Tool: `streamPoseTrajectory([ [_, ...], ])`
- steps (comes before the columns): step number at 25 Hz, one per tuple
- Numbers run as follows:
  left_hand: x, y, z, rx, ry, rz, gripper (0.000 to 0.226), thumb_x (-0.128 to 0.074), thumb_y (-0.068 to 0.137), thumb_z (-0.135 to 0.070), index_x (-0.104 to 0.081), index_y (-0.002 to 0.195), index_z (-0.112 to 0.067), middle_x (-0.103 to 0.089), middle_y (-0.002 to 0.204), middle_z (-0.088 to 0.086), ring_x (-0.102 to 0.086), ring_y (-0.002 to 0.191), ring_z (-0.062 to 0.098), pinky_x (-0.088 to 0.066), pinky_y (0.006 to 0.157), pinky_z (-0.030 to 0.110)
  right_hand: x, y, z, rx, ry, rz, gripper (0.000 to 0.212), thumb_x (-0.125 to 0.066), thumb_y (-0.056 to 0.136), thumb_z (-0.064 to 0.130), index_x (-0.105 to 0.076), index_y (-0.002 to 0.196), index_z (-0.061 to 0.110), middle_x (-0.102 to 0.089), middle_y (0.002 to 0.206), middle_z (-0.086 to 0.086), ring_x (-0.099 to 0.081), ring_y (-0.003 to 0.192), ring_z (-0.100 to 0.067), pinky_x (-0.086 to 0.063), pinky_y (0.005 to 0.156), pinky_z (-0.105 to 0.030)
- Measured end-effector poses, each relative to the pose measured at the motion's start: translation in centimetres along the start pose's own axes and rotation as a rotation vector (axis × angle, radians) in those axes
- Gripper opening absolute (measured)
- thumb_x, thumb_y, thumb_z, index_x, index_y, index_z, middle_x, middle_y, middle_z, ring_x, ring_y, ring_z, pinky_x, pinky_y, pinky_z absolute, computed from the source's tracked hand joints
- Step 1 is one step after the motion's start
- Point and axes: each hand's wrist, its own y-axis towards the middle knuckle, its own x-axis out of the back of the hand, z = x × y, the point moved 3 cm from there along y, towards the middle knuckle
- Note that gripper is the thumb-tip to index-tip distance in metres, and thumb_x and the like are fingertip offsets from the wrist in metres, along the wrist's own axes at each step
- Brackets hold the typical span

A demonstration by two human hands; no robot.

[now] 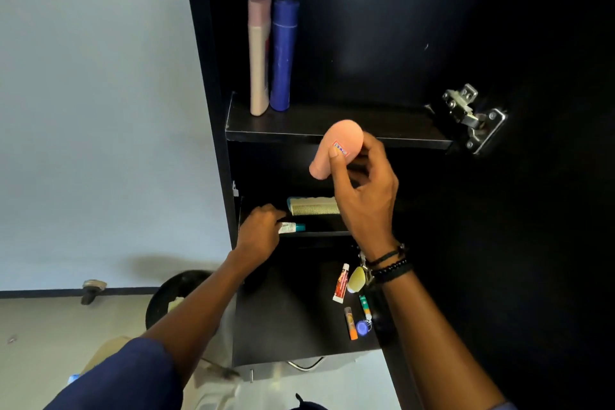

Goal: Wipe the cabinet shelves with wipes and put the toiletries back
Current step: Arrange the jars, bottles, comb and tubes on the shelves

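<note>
- The right hand (362,190) is raised in front of the black cabinet (366,27), thumb and fingers closed on a peach-pink bottle (336,151) with a small red-and-blue label; the bottle is tilted, its narrow end pointing down and left.
- The bottle hangs in the air just before the front edge of the upper shelf (332,130), not resting on it.
- The left hand (261,231) reaches onto the middle shelf (319,233), fingers curled on a small white tube with a teal cap (293,227) lying flat there.
- A pale comb (312,206) lies on the same shelf just behind the tube, partly hidden by the right hand.
- 2 tall bottles stand upright and touching at the left of the upper shelf: a pink one (259,53) and a blue one (283,53).
- On the lowest shelf (283,326) lie several small items near the right wrist: a red-and-white tube (341,283), an orange stick (350,323), a blue round cap (362,327).
- A metal hinge (472,116) sits at the right end of the upper shelf.
</note>
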Motion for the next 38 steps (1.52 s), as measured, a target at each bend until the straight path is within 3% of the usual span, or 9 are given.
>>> streamPoseTrajectory([
  [7, -0.9, 0.3, 0.5, -0.037, 0.287, 0.020, 0.044, -0.064, 0.083, -0.012, -0.055, 0.126, -0.019, -0.055, 0.123, 0.006, -0.049, 0.113, 0.026, -0.044, 0.095, 0.036, -1.7, 6.2, 3.9, 0.092, -0.032, -0.059, 0.030, -0.065, 0.089, 0.021, -0.059, 0.116, 0.008, -0.068, 0.103, -0.004, -0.065, 0.085, -0.010, -0.049, 0.062, -0.011],
  [11, -0.6, 1.0, 0.2, 0.018, 0.359, 0.055, 0.053, -0.063, 0.085, -0.014, -0.042, 0.134, -0.016, -0.047, 0.134, 0.009, -0.043, 0.123, 0.028, -0.038, 0.100, 0.037, -3.3, 8.6, 2.9, 0.109, -0.192, 0.006, 0.031, -0.062, 0.090, 0.027, -0.058, 0.117, 0.011, -0.067, 0.104, -0.002, -0.064, 0.086, -0.008, -0.049, 0.064, -0.010],
  [14, -0.4, 1.5, 0.0, 0.067, 0.391, 0.077, 0.057, -0.063, 0.086, -0.013, -0.037, 0.137, -0.014, -0.043, 0.139, 0.012, -0.040, 0.127, 0.030, -0.038, 0.102, 0.038, -4.5, 9.6, 2.2, 0.148, -0.253, 0.039, 0.033, -0.061, 0.091, 0.029, -0.057, 0.120, 0.012, -0.065, 0.107, -0.003, -0.062, 0.088, -0.011, -0.051, 0.067, -0.017],
  [19, -0.5, 2.3, 0.1, 0.101, 0.354, 0.090, 0.062, -0.067, 0.085, -0.013, -0.035, 0.139, -0.014, -0.044, 0.139, 0.012, -0.043, 0.127, 0.030, -0.039, 0.104, 0.038, -5.1, 10.2, 1.5, 0.146, -0.292, 0.056, 0.040, -0.063, 0.089, 0.030, -0.054, 0.123, 0.011, -0.064, 0.112, -0.004, -0.062, 0.092, -0.013, -0.055, 0.071, -0.026],
  [24, -0.5, 2.0, 0.7, 0.127, 0.186, 0.005, 0.053, -0.062, 0.087, -0.010, -0.040, 0.136, -0.013, -0.048, 0.134, 0.013, -0.048, 0.121, 0.030, -0.046, 0.100, 0.039, -3.9, 8.6, 0.9, 0.067, -0.223, -0.005, 0.051, -0.071, 0.083, 0.032, -0.052, 0.127, 0.013, -0.061, 0.108, -0.002, -0.061, 0.087, -0.011, -0.054, 0.065, -0.020],
  [29, -0.4, 0.3, 0.7, 0.069, 0.002, -0.174, 0.029, -0.050, 0.096, -0.019, -0.051, 0.124, -0.011, -0.054, 0.120, 0.012, -0.056, 0.105, 0.030, -0.053, 0.085, 0.043, -0.8, 1.4, -1.0, 0.107, -0.247, -0.199, 0.029, -0.071, 0.085, 0.023, -0.059, 0.109, 0.011, -0.057, 0.092, -0.003, -0.055, 0.079, -0.012, -0.046, 0.070, -0.018],
  [31, -0.4, -0.8, 0.3, 0.020, -0.022, -0.214, 0.029, -0.050, 0.096, -0.023, -0.052, 0.122, -0.011, -0.055, 0.115, 0.011, -0.057, 0.099, 0.027, -0.054, 0.080, 0.042, 0.1, -2.3, -4.4, 0.030, -0.283, -0.173, 0.025, -0.070, 0.086, 0.020, -0.059, 0.107, 0.011, -0.057, 0.092, -0.003, -0.055, 0.079, -0.012, -0.047, 0.072, -0.021],
  [35, -1.2, -2.9, -1.6, -0.158, -0.046, -0.224, 0.024, -0.053, 0.094, -0.023, -0.057, 0.114, -0.010, -0.058, 0.108, 0.010, -0.057, 0.093, 0.023, -0.051, 0.076, 0.037, 2.0, -8.8, -14.9, -0.334, -0.382, -0.035, 0.027, -0.070, 0.085, 0.020, -0.057, 0.108, 0.015, -0.057, 0.095, -0.004, -0.058, 0.079, -0.014, -0.054, 0.072, -0.035],
  [38, -3.6, -4.1, -2.5, -0.271, 0.006, -0.155, 0.023, -0.051, 0.091, -0.025, -0.058, 0.109, -0.013, -0.057, 0.101, 0.007, -0.057, 0.087, 0.023, -0.051, 0.073, 0.038, 3.6, -12.3, -20.1, -0.576, -0.514, 0.060, 0.037, -0.071, 0.083, 0.015, -0.054, 0.116, 0.010, -0.058, 0.110, -0.009, -0.062, 0.097, -0.027, -0.049, 0.081, -0.030],
])
